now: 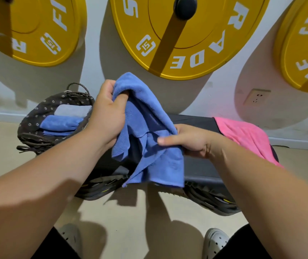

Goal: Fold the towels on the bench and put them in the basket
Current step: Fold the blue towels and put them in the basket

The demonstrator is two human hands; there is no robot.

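While the blue towel [149, 139] hangs up in the air between both hands, over the dark worktop [196, 171], here's how the rest sits from left to right. Far left there's a dark basket [37, 116] with a little flower print and braided handles, sitting at the left end of the worktop against the wall. Inside it are folded towels [63, 122], blue ones stacked with a greyish one behind them.

Next over, the left hand [106, 118] is raised and its fingers [121, 97] are clenched around the top of the blue towel, bunching the cloth up. That towel drapes down crumpled, its lower edge hanging past the front edge of the worktop. Lower and to the right, the right hand [192, 141] pinches the towel's right side, thumb pressed flat on top of the cloth and the other fingers curled under it.

Further right, a pink towel [250, 137] lies unfolded on the worktop, spilling over its right end, well apart from the blue one.

On the wall behind are big yellow weight plates [186, 36]. At the bottom you can see light clogs [215, 242] on the tan floor.
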